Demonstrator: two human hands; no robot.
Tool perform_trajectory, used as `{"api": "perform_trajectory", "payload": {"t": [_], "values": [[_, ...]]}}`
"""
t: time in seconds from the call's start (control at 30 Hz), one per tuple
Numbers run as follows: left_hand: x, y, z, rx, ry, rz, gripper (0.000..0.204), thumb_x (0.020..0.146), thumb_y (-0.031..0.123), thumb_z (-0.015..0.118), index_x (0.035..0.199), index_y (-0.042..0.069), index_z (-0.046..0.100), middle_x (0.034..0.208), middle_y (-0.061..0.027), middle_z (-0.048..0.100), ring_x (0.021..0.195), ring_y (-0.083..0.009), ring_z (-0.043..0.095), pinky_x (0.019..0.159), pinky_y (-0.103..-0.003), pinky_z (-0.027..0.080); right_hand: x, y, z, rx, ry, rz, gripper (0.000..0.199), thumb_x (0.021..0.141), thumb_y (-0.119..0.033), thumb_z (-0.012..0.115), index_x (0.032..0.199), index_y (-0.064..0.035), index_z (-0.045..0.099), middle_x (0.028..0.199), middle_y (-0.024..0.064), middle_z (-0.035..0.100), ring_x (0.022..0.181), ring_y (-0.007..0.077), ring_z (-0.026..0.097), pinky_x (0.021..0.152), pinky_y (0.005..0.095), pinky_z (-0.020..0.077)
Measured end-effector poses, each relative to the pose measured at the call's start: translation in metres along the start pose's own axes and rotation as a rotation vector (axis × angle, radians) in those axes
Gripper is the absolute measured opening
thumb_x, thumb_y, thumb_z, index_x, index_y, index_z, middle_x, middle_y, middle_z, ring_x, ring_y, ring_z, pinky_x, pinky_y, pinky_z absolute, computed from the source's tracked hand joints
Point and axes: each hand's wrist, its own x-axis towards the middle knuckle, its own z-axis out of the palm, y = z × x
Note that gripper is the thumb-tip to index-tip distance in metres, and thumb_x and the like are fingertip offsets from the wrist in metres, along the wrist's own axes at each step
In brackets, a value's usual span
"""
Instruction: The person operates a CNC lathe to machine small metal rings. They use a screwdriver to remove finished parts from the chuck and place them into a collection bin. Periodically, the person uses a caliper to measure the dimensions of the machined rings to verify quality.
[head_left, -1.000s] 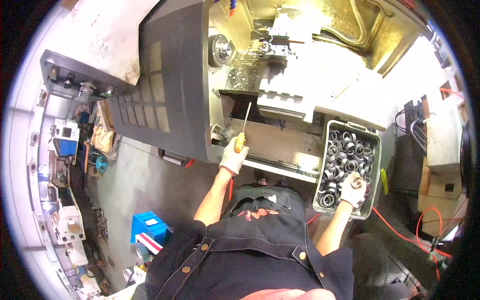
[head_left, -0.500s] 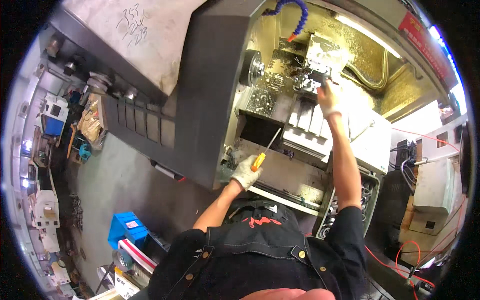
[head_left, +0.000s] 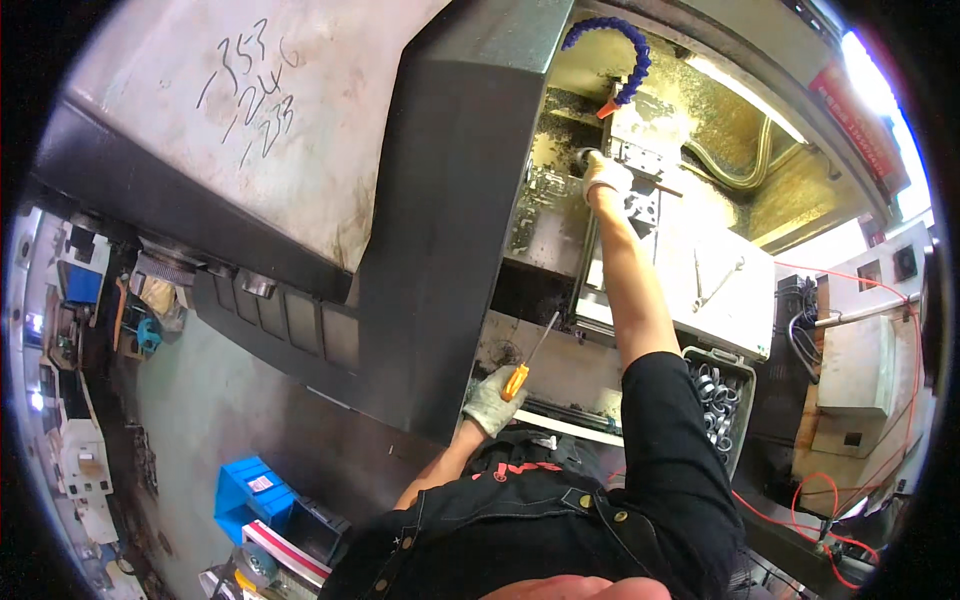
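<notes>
In my gloved left hand, closed round its yellow handle, is a screwdriver, its thin shaft pointing up and away. This hand is low, at the front edge of the lathe opening. My gloved right hand reaches far into the machine, beside the tool block. Its fingers are closed on a small, round grey piece that looks like a metal ring; the fingers partly cover it. Above it curves a blue coolant hose with an orange nozzle.
Wrenches lie on the white machine cover. A bin of metal rings stands right of my body. The dark machine door rises on the left. Blue plastic bins are at lower left, and a red cable hangs at right.
My right hand has moved left and farther into the machine, and now holds the round piece. My left hand keeps the screwdriver low at the front. The view has shifted.
</notes>
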Motion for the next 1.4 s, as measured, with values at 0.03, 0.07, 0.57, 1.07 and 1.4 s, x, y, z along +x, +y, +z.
{"api": "perform_trajectory", "payload": {"t": [0.03, 0.07, 0.57, 1.07, 1.4], "values": [[-0.001, 0.0, 0.0, 0.0, 0.012, 0.004, 0.043, 0.074, 0.014, 0.062, 0.113, 0.003, 0.05, 0.101, -0.0175, 0.059, 0.094, -0.031, 0.057, 0.082, -0.035, 0.045, -0.004, -0.008, -0.004, 0.014, -0.019, -0.109, 0.024, 0.08, -0.024, 0.049, 0.099, -0.0167, 0.06, 0.087, 0.0162, 0.063, 0.082, 0.0338, 0.06, 0.069, 0.0378, 0.046], [0.001, -0.001, -0.001, -0.063, -0.035, -0.07, 0.042, 0.074, 0.015, 0.063, 0.113, 0.002, 0.051, 0.101, -0.0179, 0.058, 0.095, -0.0309, 0.057, 0.082, -0.034, 0.045, -0.006, -0.015, -0.007, 0.106, -0.065, -0.189, 0.024, 0.079, -0.024, 0.052, 0.101, -0.0171, 0.059, 0.086, 0.0164, 0.062, 0.081, 0.0336, 0.06, 0.069, 0.038, 0.0461], [0.093, 0.056, 0.019, 0.173, 0.045, -0.183, 0.031, 0.072, 0.027, 0.059, 0.092, 0.003, 0.057, 0.085, -0.0224, 0.06, 0.081, -0.0395, 0.057, 0.07, -0.043, 0.045, -0.162, 0.038, -0.077, 1.524, -0.263, -0.015, 0.029, 0.087, -0.025, 0.05, 0.104, -0.0013, 0.054, 0.094, 0.0063, 0.059, 0.089, 0.013, 0.052, 0.081, 0.0265, 0.0392], [0.238, 0.104, 0.035, 0.476, 0.104, -0.174, 0.035, 0.072, 0.021, 0.054, 0.1, 0.001, 0.059, 0.104, -0.0239, 0.057, 0.102, -0.0353, 0.054, 0.086, -0.041, 0.044, -0.327, 0.181, -0.043, 1.539, -0.515, 0.424, 0.029, 0.086, -0.033, 0.054, 0.086, -0.0048, 0.054, 0.088, 0.0113, 0.063, 0.069, 0.0138, 0.055, 0.066, 0.029, 0.046], [0.276, 0.127, 0.024, 0.567, 0.234, -0.164, 0.032, 0.071, 0.026, 0.055, 0.091, 0.002, 0.064, 0.094, -0.023, 0.061, 0.093, -0.0344, 0.059, 0.079, -0.04, 0.047, -0.287, 0.164, -0.048, 1.623, -0.438, 0.415, 0.027, 0.083, -0.032, 0.059, 0.088, -0.005, 0.056, 0.087, 0.0103, 0.063, 0.073, 0.0166, 0.056, 0.067, 0.029, 0.0462]]}}
